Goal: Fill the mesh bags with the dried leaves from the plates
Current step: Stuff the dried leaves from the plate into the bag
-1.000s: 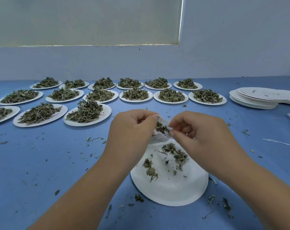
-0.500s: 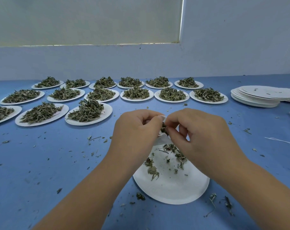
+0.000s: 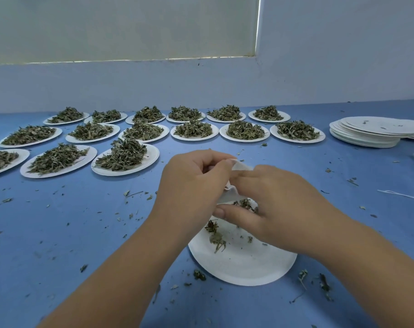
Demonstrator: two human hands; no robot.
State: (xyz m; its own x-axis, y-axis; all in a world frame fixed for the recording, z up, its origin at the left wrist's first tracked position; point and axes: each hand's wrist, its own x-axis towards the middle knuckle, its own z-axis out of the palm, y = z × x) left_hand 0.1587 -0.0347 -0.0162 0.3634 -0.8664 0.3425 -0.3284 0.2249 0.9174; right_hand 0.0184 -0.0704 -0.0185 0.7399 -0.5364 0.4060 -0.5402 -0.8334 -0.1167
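Left hand (image 3: 194, 183) pinches the white mesh bag (image 3: 241, 166) above the round white paper plate (image 3: 244, 268); right hand (image 3: 279, 204) has dropped onto its dried green leaves (image 3: 216, 240), grip unseen, probably gathering more.

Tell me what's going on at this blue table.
A person is filling a small white mesh bag with dried green leaves. The left hand pinches the bag's top edge above a round white paper plate holding only a few leaves. The right hand is low beside the bag, over those leaves; whether it holds any is unclear. Behind, many heaped plates wait on the blue table, with a stack of empty plates at far right.
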